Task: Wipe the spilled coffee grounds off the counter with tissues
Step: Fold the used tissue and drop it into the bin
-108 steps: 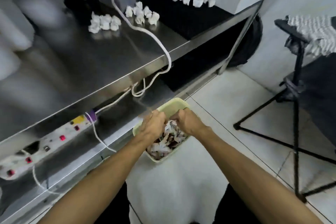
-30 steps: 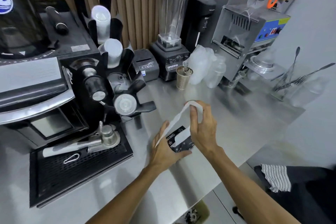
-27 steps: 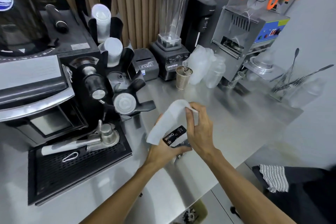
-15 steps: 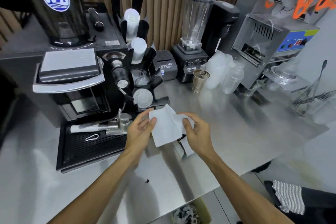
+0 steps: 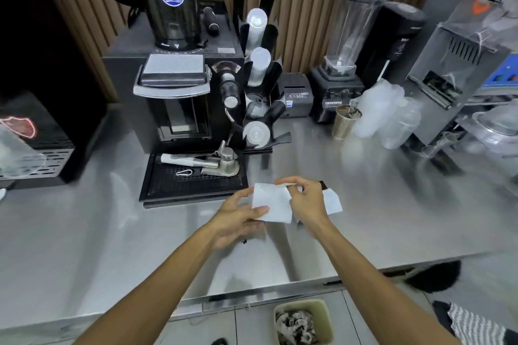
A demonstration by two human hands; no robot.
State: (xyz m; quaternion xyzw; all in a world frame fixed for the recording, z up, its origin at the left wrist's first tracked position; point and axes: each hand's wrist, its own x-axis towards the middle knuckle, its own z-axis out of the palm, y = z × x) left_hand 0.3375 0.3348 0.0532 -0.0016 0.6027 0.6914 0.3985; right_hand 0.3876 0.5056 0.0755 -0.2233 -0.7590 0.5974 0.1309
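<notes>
A white tissue (image 5: 271,203) is stretched between both hands just above the steel counter (image 5: 392,213). My left hand (image 5: 238,217) pinches its left edge and my right hand (image 5: 305,203) grips its right side. Behind my right hand lies the tissue pack (image 5: 330,199), with a black end and a white sheet showing. A small dark speck of coffee grounds (image 5: 244,242) sits on the counter beside my left hand.
A black coffee grinder (image 5: 173,70) with a drip tray (image 5: 193,182) stands just behind the hands, with a cup dispenser (image 5: 259,84) beside it. A blender (image 5: 347,45), a metal cup (image 5: 346,126) and plastic cups (image 5: 381,112) stand at back right. A green bin (image 5: 304,322) of used tissues sits below the counter edge.
I went from the bin up to the counter and pulled a tissue from the pack. It has been opened out and brought lower, both hands now holding it flat near the counter.
</notes>
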